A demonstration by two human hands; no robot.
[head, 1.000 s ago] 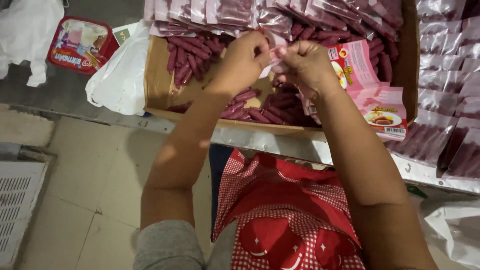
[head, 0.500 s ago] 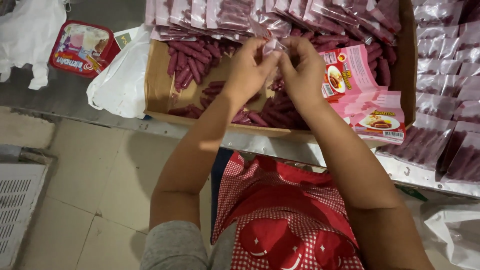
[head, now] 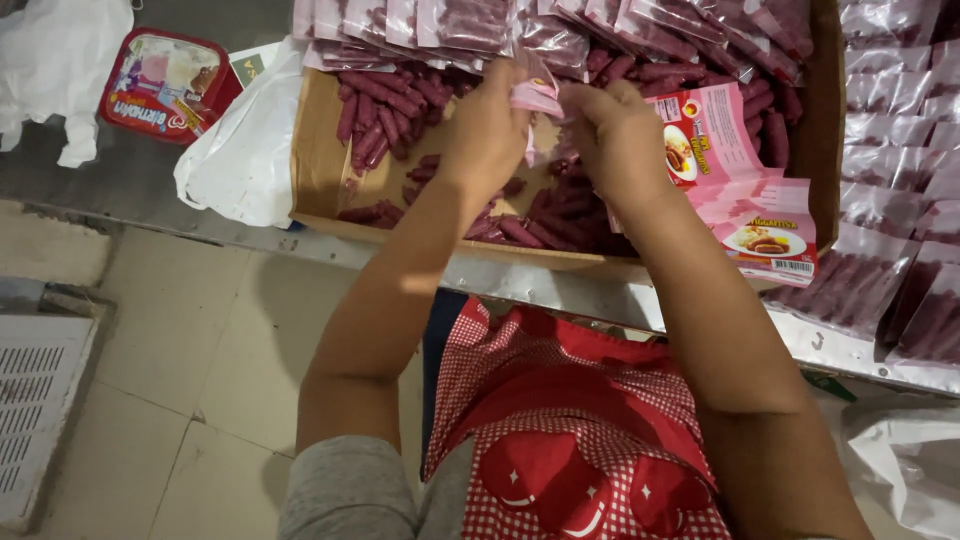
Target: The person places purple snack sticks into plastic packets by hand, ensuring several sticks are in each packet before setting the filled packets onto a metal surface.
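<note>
**Two hands on a pink packet above a box of sausages**

Nearest: red checked apron (head: 560,440), grey sleeve (head: 350,495), pale tiled floor (head: 190,350) below. White slatted crate (head: 40,400) at lower left.

Both forearms reach forward over the metal edge of the surface (head: 560,285). Left hand (head: 490,130) and right hand (head: 615,135) meet at a small pink packet (head: 535,95), each with fingers closed on it, pinching it between them just above the cardboard box (head: 320,150). Cannot tell whether the packet has anything in it.

In the box: loose dark-red sausages (head: 385,105), spread thin on the left where bare cardboard shows, thicker under the hands. Judged: a fair share still unpacked.

Right of the hands, a fanned stack of empty pink printed bags (head: 745,210) leans on the box's right wall, so more remain to use.

Farther: rows of clear sealed sausage packs (head: 480,25) overlap along the box's far edge and run down the right side (head: 900,150). Judged: much packing already done.

Far left: white plastic bag (head: 230,170) beside the box, a red tray-like pack (head: 165,80), white cloth (head: 55,60).
</note>
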